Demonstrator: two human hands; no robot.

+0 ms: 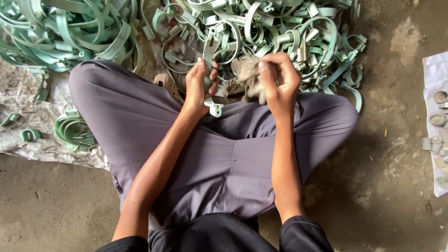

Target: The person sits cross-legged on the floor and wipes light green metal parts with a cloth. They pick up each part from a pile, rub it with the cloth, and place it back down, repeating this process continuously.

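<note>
I sit cross-legged on the floor in grey trousers. My left hand [199, 86] grips a pale green metal clamp band [211, 46]; its lower end [214, 108] sticks out below the fist. My right hand [279, 79] is closed on a dirty grey rag [247, 74], held just right of the clamp, over my lap.
A big pile of pale green clamp rings [280, 32] lies ahead, with another heap [65, 32] at the upper left on a plastic sheet [28, 93]. A small stack of rings [72, 130] sits by my left knee. A white sheet with small grey parts [438, 121] is at the right edge. The floor is concrete [396, 186].
</note>
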